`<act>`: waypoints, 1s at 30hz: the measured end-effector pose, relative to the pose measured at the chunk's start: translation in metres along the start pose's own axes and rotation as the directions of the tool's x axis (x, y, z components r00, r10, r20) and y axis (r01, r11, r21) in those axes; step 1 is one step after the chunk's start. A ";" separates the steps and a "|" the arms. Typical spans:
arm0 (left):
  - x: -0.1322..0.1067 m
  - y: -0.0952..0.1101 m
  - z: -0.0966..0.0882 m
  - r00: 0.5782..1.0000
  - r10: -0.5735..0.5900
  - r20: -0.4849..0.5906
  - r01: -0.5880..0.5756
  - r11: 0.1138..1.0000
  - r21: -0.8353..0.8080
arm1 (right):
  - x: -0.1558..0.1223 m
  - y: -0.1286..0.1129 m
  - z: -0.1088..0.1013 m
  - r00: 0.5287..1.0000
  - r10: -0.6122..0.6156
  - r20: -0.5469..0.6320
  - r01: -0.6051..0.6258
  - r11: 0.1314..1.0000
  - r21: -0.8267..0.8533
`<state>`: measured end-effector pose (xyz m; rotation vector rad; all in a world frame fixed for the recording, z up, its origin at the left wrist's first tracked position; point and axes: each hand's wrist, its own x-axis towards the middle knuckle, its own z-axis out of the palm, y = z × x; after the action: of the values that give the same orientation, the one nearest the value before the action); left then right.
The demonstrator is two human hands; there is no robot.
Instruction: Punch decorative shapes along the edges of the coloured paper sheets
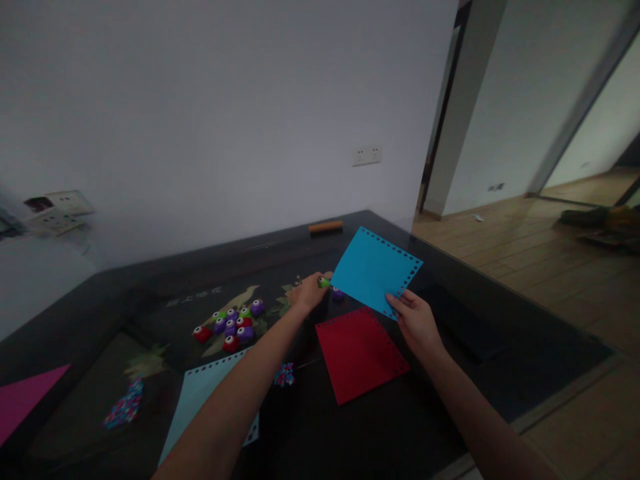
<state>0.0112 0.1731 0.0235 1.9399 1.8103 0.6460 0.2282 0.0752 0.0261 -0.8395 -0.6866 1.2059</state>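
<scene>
The right hand [417, 325] pinches the blue sheet [373, 267] near a corner, raised beyond the red sheet [357, 357]; the left hand [307, 293] grips a green toy [324, 283]. A purple toy [337, 295] sits just beside.

A blue hole-edged sheet [375, 270] is held raised by the right hand [416, 321]; a small green toy [325, 283] is touched by the left hand [309, 292].

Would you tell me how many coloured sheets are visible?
4: a bright blue sheet in the right hand, a red sheet on the table, a pale blue sheet partly behind the left forearm, a pink sheet at the left edge. More could be hidden beneath.
</scene>
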 end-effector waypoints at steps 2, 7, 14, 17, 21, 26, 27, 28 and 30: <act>0.001 0.006 0.001 1.000 0.006 0.002 -0.006 1.000 -0.014 | 0.000 0.001 -0.001 1.000 -0.004 0.010 0.004 1.000 -0.014; -0.006 0.021 -0.003 1.000 0.002 0.009 -0.001 0.996 -0.090 | 0.001 0.002 -0.003 1.000 -0.019 0.002 0.019 0.999 -0.037; -0.012 0.031 -0.007 0.999 0.001 0.045 0.006 0.989 -0.151 | 0.002 0.001 -0.002 1.000 -0.009 0.014 0.009 1.000 -0.023; -0.013 0.030 -0.006 0.999 -0.001 0.048 0.008 0.988 -0.154 | 0.001 0.001 -0.002 1.000 -0.011 0.023 0.011 1.000 -0.020; -0.014 0.024 -0.003 0.999 -0.007 0.041 0.013 0.991 -0.135 | 0.001 0.000 -0.001 1.000 -0.019 0.018 0.020 0.999 -0.025; -0.018 0.012 -0.001 0.999 -0.045 -0.001 0.044 0.986 -0.158 | 0.001 0.000 -0.001 0.999 -0.026 0.022 0.027 0.998 -0.051; -0.020 0.010 -0.002 0.999 -0.049 -0.010 0.046 0.983 -0.180 | 0.001 0.000 -0.002 0.999 -0.027 0.029 0.029 0.998 -0.054; -0.022 0.008 -0.004 0.999 -0.049 -0.020 0.044 0.977 -0.210 | 0.000 0.000 -0.002 0.999 -0.026 0.036 0.028 0.998 -0.058; -0.028 0.004 -0.010 0.999 -0.043 -0.032 0.032 0.957 -0.289 | -0.001 -0.001 -0.001 0.999 -0.015 0.048 0.019 0.997 -0.076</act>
<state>0.0076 0.1443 0.0322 1.7067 1.6632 0.8855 0.2296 0.0743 0.0258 -0.8689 -0.7809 1.1936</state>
